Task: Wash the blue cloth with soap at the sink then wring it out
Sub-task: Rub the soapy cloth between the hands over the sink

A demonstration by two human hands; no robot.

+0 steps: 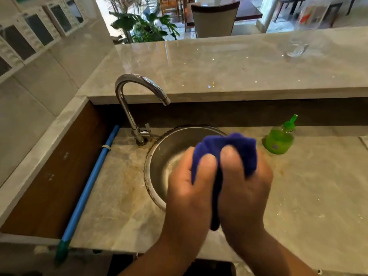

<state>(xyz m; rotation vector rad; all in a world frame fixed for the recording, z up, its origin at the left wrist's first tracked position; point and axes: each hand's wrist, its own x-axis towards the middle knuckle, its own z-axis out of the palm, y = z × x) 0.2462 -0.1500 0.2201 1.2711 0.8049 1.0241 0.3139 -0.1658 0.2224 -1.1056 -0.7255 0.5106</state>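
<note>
Stone counter, round metal sink, and we hold the blue cloth.
Our left hand and right hand squeeze it tight, bunched above the sink's near right side. Green soap bottle stands to the right; tap far left.

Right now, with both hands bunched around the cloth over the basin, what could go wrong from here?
1. The left hand and right hand hold the blue cloth near the sink's front edge, so wrung water may run onto the counter instead of into the basin.
2. No water shows at the faucet, so soap may stay in the cloth if it is wrung without rinsing.
3. The green soap bottle stands close beside the right hand; a wide twist could knock it.
</note>
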